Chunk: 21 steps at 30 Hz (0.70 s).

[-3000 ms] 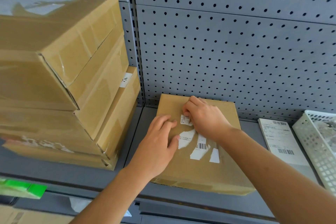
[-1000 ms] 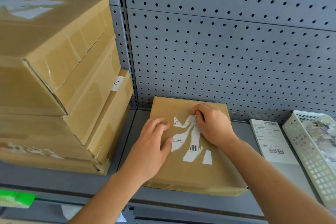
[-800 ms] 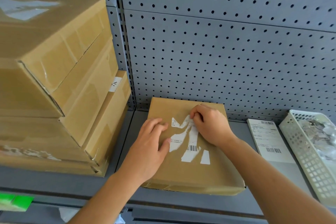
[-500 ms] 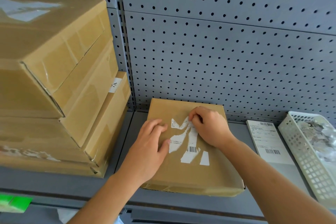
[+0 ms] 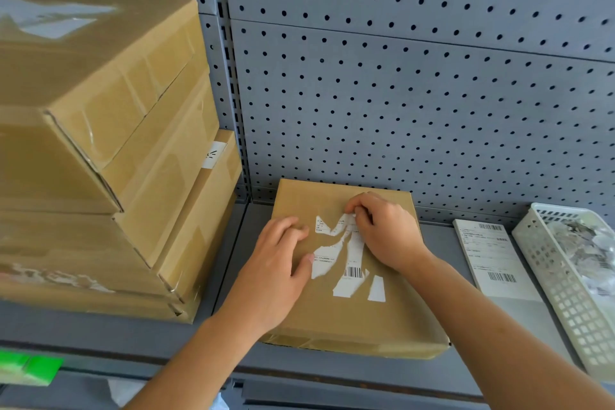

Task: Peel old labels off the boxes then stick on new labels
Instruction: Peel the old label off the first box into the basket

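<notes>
Cardboard box (image 5: 349, 316) lies at the back edge of the shelf (image 5: 436, 238) under our flat left hand (image 5: 276, 270), while our right hand (image 5: 386, 233), grip curled, pinches the torn old label (image 5: 336, 250), its scraps unchanged from a second ago, so we judge peeling barely advancing.

Shelf strip (image 5: 248, 226) beside stack (image 5: 133, 143), seemingly passable
</notes>
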Motion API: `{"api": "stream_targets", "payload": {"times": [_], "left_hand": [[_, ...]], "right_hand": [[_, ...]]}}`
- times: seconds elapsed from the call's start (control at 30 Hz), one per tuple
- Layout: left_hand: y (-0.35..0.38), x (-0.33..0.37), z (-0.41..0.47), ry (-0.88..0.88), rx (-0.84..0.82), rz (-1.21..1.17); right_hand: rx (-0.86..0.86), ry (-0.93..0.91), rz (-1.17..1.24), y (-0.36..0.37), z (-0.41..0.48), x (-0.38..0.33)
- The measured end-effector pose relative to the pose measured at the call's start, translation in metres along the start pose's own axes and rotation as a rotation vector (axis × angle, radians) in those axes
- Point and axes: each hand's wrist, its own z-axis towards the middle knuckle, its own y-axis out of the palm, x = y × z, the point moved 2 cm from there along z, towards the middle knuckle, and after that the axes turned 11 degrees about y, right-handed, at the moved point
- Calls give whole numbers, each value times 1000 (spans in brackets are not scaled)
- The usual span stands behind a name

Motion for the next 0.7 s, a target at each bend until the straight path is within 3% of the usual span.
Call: {"api": "stream_targets", "payload": {"times": [0.13,0.27,0.43,0.57,0.7], "left_hand": [[0,0,0,0,-5,7],[0,0,0,-3,-2,4],[0,1,-1,-11,1,0],[-2,2,0,-15,-1,-2],[-1,1,0,-9,-7,4]], "right_hand": [[-17,-8,-40,1,1,-2],[-23,26,68,-3,1,3],[-23,-24,-10,0,0,0],[-85,74,217,-10,2,6],[-97,-43,118,-12,1,7]]}}
